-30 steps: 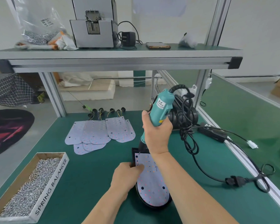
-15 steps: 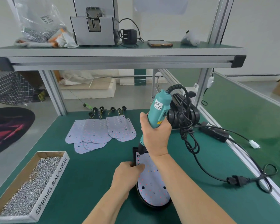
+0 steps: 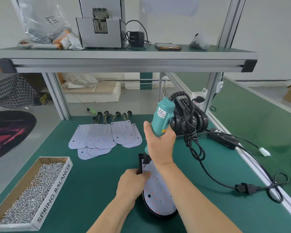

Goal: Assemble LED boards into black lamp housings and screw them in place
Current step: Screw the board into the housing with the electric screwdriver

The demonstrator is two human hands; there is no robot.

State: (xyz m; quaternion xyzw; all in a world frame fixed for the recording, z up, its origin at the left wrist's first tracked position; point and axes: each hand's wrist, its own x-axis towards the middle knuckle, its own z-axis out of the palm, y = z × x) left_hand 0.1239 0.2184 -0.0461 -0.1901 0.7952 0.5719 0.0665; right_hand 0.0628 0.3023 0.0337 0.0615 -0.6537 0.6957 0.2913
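Currently the tabletop (image 3: 97, 190) carries the black lamp housing (image 3: 158, 215) with the LED board (image 3: 158, 190) seated inside. My left grip (image 3: 131, 184) clamps the housing's left edge, thumb on the board, preventing shift. My right grip (image 3: 160, 145) clenches the screwdriver (image 3: 163, 118) near-upright, bit at the board's top corner.

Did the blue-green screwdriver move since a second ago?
Yes. The screwdriver has come down a little and to the left, nearer the LED board lying below it, which has stayed put.
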